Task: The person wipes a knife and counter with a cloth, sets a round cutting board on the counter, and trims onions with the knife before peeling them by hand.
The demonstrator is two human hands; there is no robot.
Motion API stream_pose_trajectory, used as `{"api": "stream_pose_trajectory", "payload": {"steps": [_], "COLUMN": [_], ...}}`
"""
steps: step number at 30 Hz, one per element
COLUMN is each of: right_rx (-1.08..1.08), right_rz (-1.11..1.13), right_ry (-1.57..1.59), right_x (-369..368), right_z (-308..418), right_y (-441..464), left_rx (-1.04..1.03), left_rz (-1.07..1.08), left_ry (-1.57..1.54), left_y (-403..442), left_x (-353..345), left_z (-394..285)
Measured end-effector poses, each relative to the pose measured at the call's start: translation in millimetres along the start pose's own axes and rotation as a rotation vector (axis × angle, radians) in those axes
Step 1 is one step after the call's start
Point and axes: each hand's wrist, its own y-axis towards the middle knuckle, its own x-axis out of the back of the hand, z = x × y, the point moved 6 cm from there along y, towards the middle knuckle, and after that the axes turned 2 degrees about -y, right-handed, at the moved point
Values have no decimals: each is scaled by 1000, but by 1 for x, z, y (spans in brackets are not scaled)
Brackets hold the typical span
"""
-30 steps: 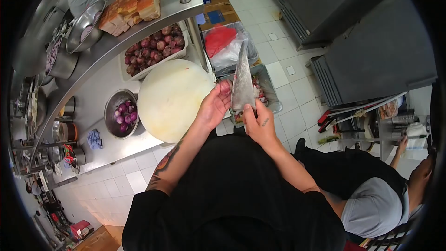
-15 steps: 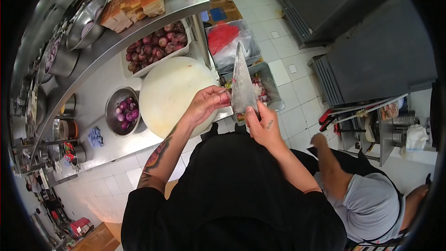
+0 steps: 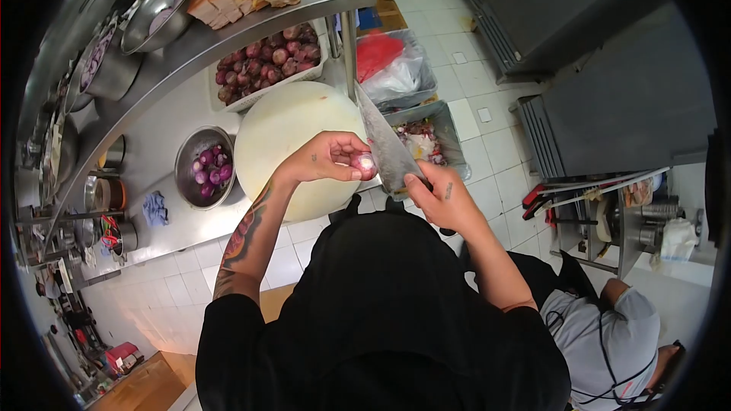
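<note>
We wear black top [image 3: 373, 320], cloth plain and dark across whole front. Left sleeve [image 3: 230, 335] and right sleeve [image 3: 533, 342] also black, short, ending near elbow. Our left forearm [image 3: 255, 259] carries large tattoo [image 3: 241, 237], dark curving shapes with reddish-orange patch. Small dark inked mark on back of left hand [image 3: 327, 160]; another, lettering-like, too small to read, on right hand [image 3: 437, 194].

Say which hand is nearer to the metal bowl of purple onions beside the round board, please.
Left. The left hand, holding an onion, appears over the round board beside the bowl; the right hand, gripping the knife, is farther, beyond the board's edge.
</note>
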Motion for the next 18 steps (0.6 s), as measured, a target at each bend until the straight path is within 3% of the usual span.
{"api": "stream_pose_trajectory", "payload": {"steps": [7, 11, 14, 16, 18], "right_rx": [-8, -27, 10, 271, 276], "right_rz": [182, 238, 193, 27, 2], "right_ry": [-110, -94, -98, -412, -539], "right_x": [-16, -33, -56, -82, -121], "right_z": [10, 8, -7, -16, -36], "right_y": [13, 26, 52, 74, 93], "left_rx": [30, 48, 18, -113, -197], "left_rz": [59, -31, -242, -489, -498], "left_ry": [89, 50, 49, -308, -363], "left_y": [-22, -46, -81, -112, -124], "left_x": [3, 23, 60, 72, 73], "left_z": [4, 25, 45, 53, 62]}}
